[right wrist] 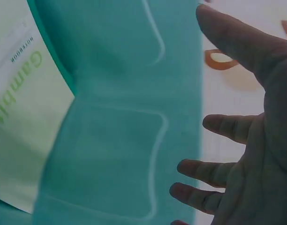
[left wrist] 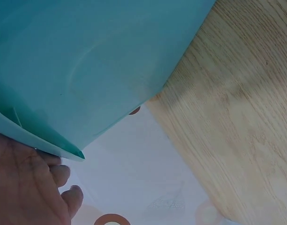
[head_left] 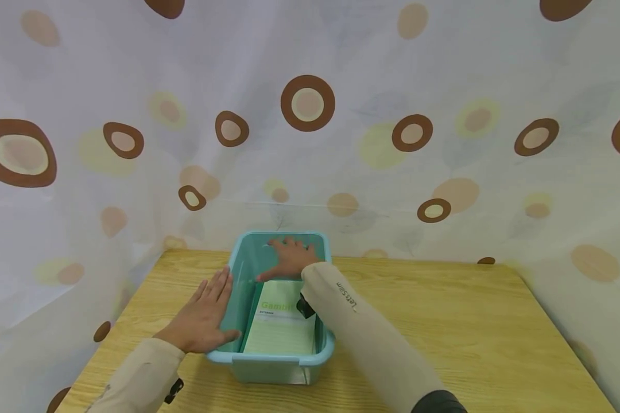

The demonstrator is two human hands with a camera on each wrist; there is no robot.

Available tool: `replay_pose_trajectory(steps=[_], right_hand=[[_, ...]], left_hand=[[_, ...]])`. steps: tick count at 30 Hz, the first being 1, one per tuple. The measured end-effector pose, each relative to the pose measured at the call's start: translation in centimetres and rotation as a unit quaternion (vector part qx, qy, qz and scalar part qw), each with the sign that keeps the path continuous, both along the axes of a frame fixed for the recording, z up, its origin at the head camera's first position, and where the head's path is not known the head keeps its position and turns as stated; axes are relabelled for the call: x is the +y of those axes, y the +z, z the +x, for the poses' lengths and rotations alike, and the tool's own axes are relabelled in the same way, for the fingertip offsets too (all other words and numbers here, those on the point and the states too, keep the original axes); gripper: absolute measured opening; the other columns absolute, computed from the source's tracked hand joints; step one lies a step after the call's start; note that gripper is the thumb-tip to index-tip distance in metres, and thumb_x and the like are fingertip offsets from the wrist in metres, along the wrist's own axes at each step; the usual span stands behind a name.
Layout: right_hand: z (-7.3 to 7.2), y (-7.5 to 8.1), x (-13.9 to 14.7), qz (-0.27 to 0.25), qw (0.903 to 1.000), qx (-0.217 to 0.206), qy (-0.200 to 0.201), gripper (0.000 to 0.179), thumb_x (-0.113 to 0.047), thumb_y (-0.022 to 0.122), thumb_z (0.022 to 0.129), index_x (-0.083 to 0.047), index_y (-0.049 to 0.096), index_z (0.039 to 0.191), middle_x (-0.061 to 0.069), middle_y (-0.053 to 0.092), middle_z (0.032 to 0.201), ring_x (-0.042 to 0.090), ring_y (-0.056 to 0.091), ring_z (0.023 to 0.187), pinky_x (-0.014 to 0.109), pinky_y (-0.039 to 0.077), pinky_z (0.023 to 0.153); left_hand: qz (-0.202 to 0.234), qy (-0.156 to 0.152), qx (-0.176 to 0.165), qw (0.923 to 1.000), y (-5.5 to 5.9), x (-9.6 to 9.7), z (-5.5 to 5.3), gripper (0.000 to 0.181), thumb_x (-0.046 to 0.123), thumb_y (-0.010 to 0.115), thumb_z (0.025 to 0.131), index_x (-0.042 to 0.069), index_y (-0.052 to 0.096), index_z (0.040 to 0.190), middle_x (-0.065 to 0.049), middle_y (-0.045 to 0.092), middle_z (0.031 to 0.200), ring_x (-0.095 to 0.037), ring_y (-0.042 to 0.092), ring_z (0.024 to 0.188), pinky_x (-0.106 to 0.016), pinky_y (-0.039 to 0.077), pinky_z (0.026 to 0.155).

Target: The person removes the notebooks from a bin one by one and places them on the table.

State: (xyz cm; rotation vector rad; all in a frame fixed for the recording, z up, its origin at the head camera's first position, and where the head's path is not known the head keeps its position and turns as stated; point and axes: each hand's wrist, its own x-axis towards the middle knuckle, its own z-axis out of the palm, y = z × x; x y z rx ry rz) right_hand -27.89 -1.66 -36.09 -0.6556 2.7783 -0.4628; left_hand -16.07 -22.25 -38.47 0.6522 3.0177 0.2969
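Observation:
A light blue plastic bin point(head_left: 266, 360) stands on the wooden table, and inside it lies a pale green notebook point(head_left: 281, 330) printed "Gambit NOTEBOOK". My left hand point(head_left: 204, 315) rests along the bin's left rim, its fingers straight and thumb reaching over the edge. The left wrist view shows that palm point(left wrist: 26, 183) against the underside of the rim. Above the far part of the bin my right hand point(head_left: 291, 258) is spread, holding nothing. In the right wrist view its fingers point(right wrist: 223, 173) are apart beside the bin's wall point(right wrist: 115, 150), with the notebook point(right wrist: 21, 108) farther left.
The wooden table point(head_left: 444, 321) extends to the right of the bin. A white curtain-like sheet point(head_left: 361, 69) with brown and beige ovals hangs behind the table and along both sides.

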Motion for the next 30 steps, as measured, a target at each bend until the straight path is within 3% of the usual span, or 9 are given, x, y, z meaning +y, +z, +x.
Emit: replay_pose_trajectory(steps=[4,7,11,17,23,26,30], right_hand=[[-0.4,-1.7,-1.0,0.0,0.9989,-0.035,-0.031,0.089,-0.058,0.068,0.079,-0.024,0.03,0.152,0.013,0.027,0.156,0.036,0.024,0.143,0.06,0.015,0.112],[-0.5,-2.6,-1.4,0.004,0.9968,-0.066,-0.046,0.087,-0.054,0.069,0.081,-0.021,0.032,0.151,0.014,0.029,0.155,0.034,0.028,0.141,0.057,0.023,0.112],[-0.8,-3.7,-2.0,-0.026,0.9935,-0.097,-0.055,0.083,-0.046,0.07,0.083,-0.016,0.033,0.15,0.014,0.033,0.153,0.032,0.033,0.139,0.049,0.033,0.108],[-0.7,-6.3,-2.9,-0.083,0.9857,-0.131,-0.067,0.082,-0.031,0.077,0.08,-0.004,0.038,0.146,0.015,0.042,0.147,0.032,0.04,0.134,0.046,0.039,0.105],[-1.5,-9.6,-3.8,-0.116,0.9813,-0.135,-0.073,0.093,-0.027,0.085,0.071,-0.006,0.036,0.147,0.011,0.041,0.148,0.028,0.037,0.136,0.044,0.034,0.109],[-2.2,-11.1,-4.0,-0.122,0.9841,-0.115,-0.059,0.1,-0.029,0.088,0.066,-0.015,0.034,0.149,0.006,0.039,0.15,0.025,0.033,0.139,0.045,0.029,0.112],[-2.7,-11.9,-4.4,-0.091,0.9903,-0.087,-0.06,0.097,-0.037,0.088,0.064,-0.021,0.039,0.146,0.0,0.044,0.147,0.021,0.036,0.137,0.048,0.025,0.113]], left_hand=[[0.001,0.001,0.006,1.0,0.0,0.1,-0.1,0.098,0.035,0.068,0.083,-0.015,0.014,0.147,-0.029,0.008,0.157,-0.043,0.01,0.144,-0.057,0.013,0.114],[0.0,0.002,0.006,1.0,0.0,0.2,-0.1,0.096,0.035,0.067,0.084,-0.015,0.014,0.147,-0.029,0.008,0.156,-0.043,0.01,0.144,-0.057,0.013,0.114],[0.0,0.004,0.004,1.0,0.0,0.1,-0.1,0.095,0.033,0.067,0.083,-0.016,0.015,0.147,-0.03,0.01,0.156,-0.044,0.011,0.144,-0.057,0.014,0.114],[-0.004,0.003,0.008,1.0,-0.2,0.0,0.1,0.092,0.028,0.065,0.082,-0.016,0.017,0.146,-0.031,0.012,0.155,-0.045,0.014,0.143,-0.059,0.017,0.112],[0.002,0.003,0.004,1.0,0.0,0.1,0.2,0.085,0.015,0.058,0.077,-0.017,0.017,0.145,-0.031,0.012,0.155,-0.046,0.014,0.143,-0.06,0.016,0.112],[0.007,0.002,-0.001,1.0,0.1,0.1,0.2,0.085,0.01,0.054,0.074,-0.017,0.017,0.145,-0.031,0.011,0.155,-0.046,0.014,0.143,-0.06,0.016,0.112],[0.004,0.004,-0.005,1.0,0.1,0.1,0.0,0.085,0.009,0.053,0.073,-0.017,0.016,0.146,-0.031,0.01,0.155,-0.046,0.013,0.143,-0.06,0.015,0.112]])
